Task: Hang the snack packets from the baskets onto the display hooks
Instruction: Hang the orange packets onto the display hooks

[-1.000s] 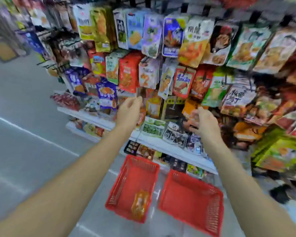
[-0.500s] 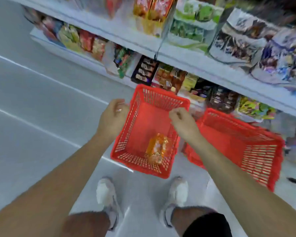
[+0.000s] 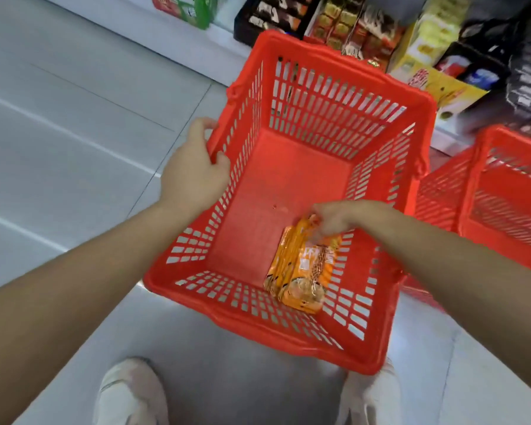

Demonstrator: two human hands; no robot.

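The step in hand is the pick-up: fetching stock out of the basket, with the hanging yet to come. The red basket (image 3: pixel 344 69) sits on the floor (image 3: pixel 74 124) just in front of the person's shoes (image 3: pixel 129 391), and the only goods in it are a small bundle of orange snack packets (image 3: pixel 304 271) lying flat on its bottom, in the near right corner. The left hand (image 3: pixel 193 167) is closed on the basket's left rim, fingers curled over the edge, arm reaching forward from the near left, seemingly to steady it. The right hand (image 3: pixel 341 217) is down inside the basket, wrist bent and fingers drawn together on the far end of the packets, apparently pinching them there, though how many it has hold of cannot be told. A second red basket (image 3: pixel 485 210) stands just to the right, what shows of it bare. The next move, as I judge it, calls for lifting the bundle clear of the basket walls, straightening up and finding each packet's hang hole for a hook; the display hooks are out of view, with only the bottom shelf (image 3: pixel 172 29) of boxed goods showing at the far side.
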